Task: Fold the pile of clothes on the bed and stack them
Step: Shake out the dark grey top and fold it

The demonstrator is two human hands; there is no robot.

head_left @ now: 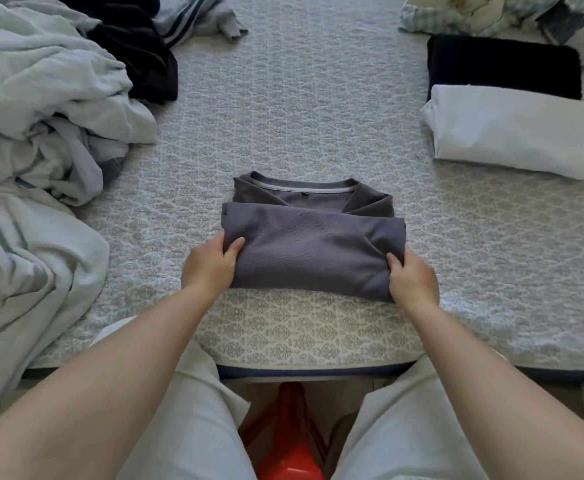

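Neatly squared ribbed grey shirt (313,247), quilted patterned bedspread (304,109).

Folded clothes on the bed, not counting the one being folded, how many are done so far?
2. A white folded piece lies at the right of the bed; a black folded piece lies just behind it, touching. More could lie beyond the frame's edge.

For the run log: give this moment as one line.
left hand grips folded grey ribbed shirt | right hand grips opposite edge | shirt on patterned bedspread
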